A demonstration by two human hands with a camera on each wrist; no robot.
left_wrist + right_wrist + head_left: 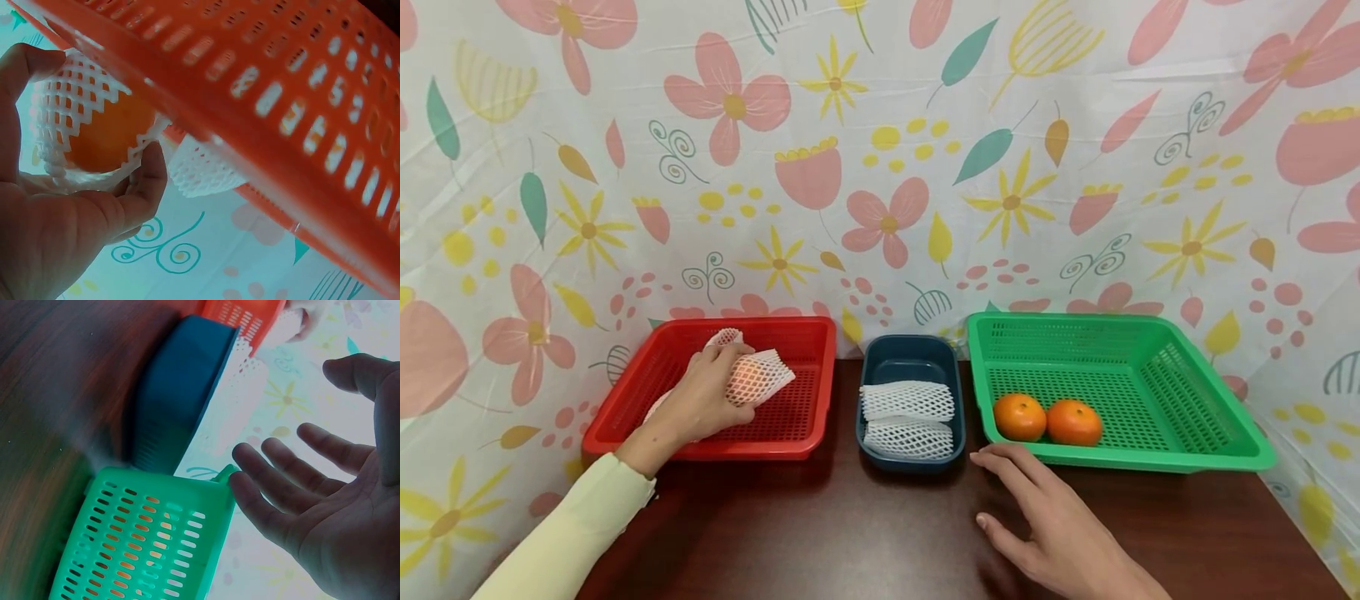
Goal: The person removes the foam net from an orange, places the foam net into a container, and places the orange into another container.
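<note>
My left hand (700,400) reaches into the red basket (760,452) and grips an orange (745,380) in a white foam net sleeve (772,375). In the left wrist view, thumb and fingers curve round the netted orange (106,137), its bare side showing through the sleeve's opening. Another white foam net (726,337) shows behind the hand, which hides part of the basket. My right hand (1052,525) is over the table by the green basket's (1120,457) front left corner, fingers spread and holding nothing, as the right wrist view also shows.
Between the baskets stands a dark blue box (910,465) with white foam nets (910,402) lying in it. Two bare oranges, a left one (1020,417) and a right one (1074,422), sit in the green basket's front left. A flowered cloth (880,167) hangs behind the brown table (820,533).
</note>
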